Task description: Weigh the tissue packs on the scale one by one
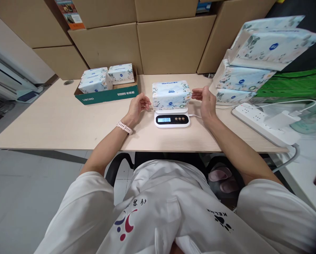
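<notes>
A floral tissue pack (171,94) lies on a small white digital scale (172,119) in the middle of the wooden table (68,120); the scale's blue display is lit. My left hand (138,106) hovers just left of the pack, fingers loosely curled and apart, holding nothing. My right hand (205,100) is just right of the pack, fingers apart and empty. Neither hand touches the pack. A pale watch sits on my left wrist.
A green cardboard tray (107,95) at the back left holds two tissue packs. A stack of tissue packs (250,60) stands at the right, beside a white power strip (255,120) with a charger. Cardboard boxes (171,42) line the back.
</notes>
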Demonstrator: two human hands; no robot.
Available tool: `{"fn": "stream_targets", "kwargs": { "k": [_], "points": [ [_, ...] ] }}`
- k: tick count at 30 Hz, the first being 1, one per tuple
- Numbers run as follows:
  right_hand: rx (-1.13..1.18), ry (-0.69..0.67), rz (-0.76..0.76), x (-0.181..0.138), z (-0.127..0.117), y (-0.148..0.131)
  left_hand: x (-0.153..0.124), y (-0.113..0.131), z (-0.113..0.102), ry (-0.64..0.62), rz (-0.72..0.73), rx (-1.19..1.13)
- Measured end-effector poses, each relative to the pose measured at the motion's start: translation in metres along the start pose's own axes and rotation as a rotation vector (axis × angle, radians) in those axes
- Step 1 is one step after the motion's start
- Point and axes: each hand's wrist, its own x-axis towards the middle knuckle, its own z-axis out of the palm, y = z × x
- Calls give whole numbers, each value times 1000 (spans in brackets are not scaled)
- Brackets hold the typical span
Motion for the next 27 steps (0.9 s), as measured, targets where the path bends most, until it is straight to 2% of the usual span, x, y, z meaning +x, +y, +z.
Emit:
{"fn": "stream_targets", "kwargs": {
  "k": [9, 18, 27],
  "points": [
    [-8, -18, 18, 2, -2, 4, 0, 0, -1, -62, 15, 6],
    [-18, -58, 21, -2, -4, 1, -3, 1, 0, -57, 21, 18],
    [73, -70, 102, -9, 0, -10, -7, 4, -1, 37, 84, 104]
  ]
}}
